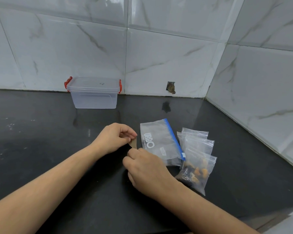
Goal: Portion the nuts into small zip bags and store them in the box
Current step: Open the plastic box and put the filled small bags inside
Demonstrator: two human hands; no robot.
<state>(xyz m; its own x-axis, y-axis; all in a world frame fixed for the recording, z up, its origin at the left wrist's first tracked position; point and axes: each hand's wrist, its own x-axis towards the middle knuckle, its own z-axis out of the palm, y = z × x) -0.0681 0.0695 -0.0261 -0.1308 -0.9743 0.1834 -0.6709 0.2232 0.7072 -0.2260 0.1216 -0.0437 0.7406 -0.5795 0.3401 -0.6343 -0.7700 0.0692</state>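
A small tan wooden spoon [133, 144] is held between both hands over the dark counter. My left hand [114, 138] pinches its upper end and my right hand [146, 169] grips its lower end. Right of the hands lies a large grey zip bag [159, 142] with a blue slider, flat and nearly empty. Beside it are several small clear zip bags [197, 141], and the nearest small bag [195, 171] holds nuts. A clear plastic box [93, 95] with red latches stands lidded at the back wall.
The black counter [41, 141] runs to tiled walls at the back and right, meeting in a corner at the back right. A small hole [170, 87] shows in the back wall tile near the counter.
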